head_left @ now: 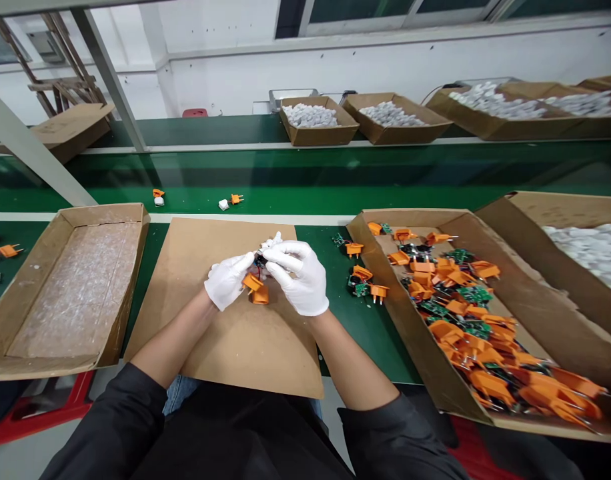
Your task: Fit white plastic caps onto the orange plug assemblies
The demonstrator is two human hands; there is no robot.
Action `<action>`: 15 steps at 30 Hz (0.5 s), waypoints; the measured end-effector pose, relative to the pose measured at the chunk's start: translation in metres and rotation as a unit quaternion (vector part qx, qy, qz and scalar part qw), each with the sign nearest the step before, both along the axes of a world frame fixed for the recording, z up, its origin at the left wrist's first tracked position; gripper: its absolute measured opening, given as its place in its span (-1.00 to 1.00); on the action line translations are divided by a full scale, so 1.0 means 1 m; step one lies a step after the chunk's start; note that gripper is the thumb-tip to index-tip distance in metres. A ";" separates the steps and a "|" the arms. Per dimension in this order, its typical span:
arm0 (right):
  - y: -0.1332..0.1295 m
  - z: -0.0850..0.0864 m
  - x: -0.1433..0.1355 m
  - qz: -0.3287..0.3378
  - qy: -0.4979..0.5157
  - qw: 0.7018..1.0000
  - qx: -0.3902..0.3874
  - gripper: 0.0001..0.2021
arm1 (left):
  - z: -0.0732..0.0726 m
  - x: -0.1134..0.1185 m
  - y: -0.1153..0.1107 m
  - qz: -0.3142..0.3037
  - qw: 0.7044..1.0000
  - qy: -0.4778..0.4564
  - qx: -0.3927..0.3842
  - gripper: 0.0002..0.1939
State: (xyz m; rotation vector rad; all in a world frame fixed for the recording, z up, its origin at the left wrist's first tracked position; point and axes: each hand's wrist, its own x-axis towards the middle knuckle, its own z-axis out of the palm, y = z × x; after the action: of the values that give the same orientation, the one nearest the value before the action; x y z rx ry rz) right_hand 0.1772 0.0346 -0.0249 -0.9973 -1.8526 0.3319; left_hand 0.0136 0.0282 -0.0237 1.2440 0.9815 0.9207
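My left hand (pixel 230 281), in a white glove, pinches a small dark part with wires at the middle of the board. From it hangs an orange plug assembly (pixel 255 288) with two orange pieces. My right hand (pixel 299 277), also gloved, closes its fingertips on the same spot from the right. A white plastic piece (pixel 272 241) shows just above the fingertips. How the parts join is hidden by the fingers. Beneath both hands lies a brown board (pixel 225 353).
At right, a cardboard box (pixel 393 320) holds many orange plugs with green circuit boards. Loose plug assemblies (pixel 379 292) lie beside it. On the left stands a shallow cardboard tray (pixel 130 287). White pieces fill boxes (pixel 323 137) along the back shelf. Two small assemblies (pixel 236 199) sit beyond the board.
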 end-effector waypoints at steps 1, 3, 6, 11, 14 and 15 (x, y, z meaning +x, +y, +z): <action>-0.001 0.001 -0.001 -0.007 -0.010 1.000 0.008 -0.80 | 0.003 0.002 -0.002 -0.019 0.998 -0.060 -0.013 -0.47; -0.002 0.001 -0.004 -0.018 -0.007 1.000 0.020 -0.79 | 0.006 0.004 -0.004 -0.039 0.986 -0.157 -0.037 -0.47; -0.005 -0.001 -0.007 -0.026 0.041 0.999 0.006 -0.76 | 0.005 0.003 -0.004 -0.010 0.975 -0.212 -0.060 -0.47; -0.004 -0.004 -0.008 0.038 0.113 0.993 -0.024 -0.89 | 0.002 0.003 -0.002 0.044 0.971 -0.223 -0.079 -0.50; -0.003 -0.005 -0.010 0.054 0.172 0.983 -0.037 -0.94 | 0.001 0.004 -0.002 0.058 0.968 -0.229 -0.078 -0.48; -0.003 -0.005 -0.012 0.055 0.183 0.981 -0.044 -0.94 | 0.001 0.004 -0.003 0.059 0.969 -0.227 -0.075 -0.48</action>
State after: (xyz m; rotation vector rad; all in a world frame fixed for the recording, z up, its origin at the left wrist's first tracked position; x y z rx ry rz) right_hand 0.1654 0.0315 -0.0300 -0.8296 -1.5688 0.6255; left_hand 0.0173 0.0256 -0.0227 0.8013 0.7464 1.1406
